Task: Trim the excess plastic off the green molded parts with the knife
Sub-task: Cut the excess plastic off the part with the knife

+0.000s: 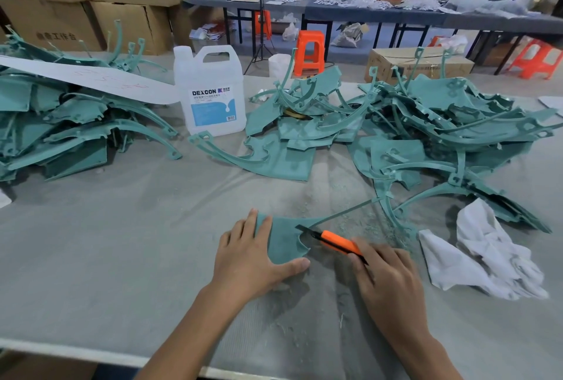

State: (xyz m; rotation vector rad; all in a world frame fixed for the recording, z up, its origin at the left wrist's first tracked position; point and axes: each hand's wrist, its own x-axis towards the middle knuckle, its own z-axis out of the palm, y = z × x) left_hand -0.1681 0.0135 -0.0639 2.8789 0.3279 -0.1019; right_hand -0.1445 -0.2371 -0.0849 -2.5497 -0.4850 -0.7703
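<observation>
A flat green molded part [285, 241] lies on the grey table in front of me, with a thin arm reaching up to the right. My left hand [253, 257] presses it down with spread, straight fingers. My right hand [387, 276] grips an orange utility knife [336, 242]; its dark blade touches the part's right edge. Fine green shavings lie around the part.
Heaps of green parts sit at the left [67, 117], the centre [298, 126] and the right [457, 136]. A white DEXCON jug [210, 93] stands between them. A crumpled white cloth [487, 254] lies right of my hand. Cardboard boxes, orange stools and several people are behind.
</observation>
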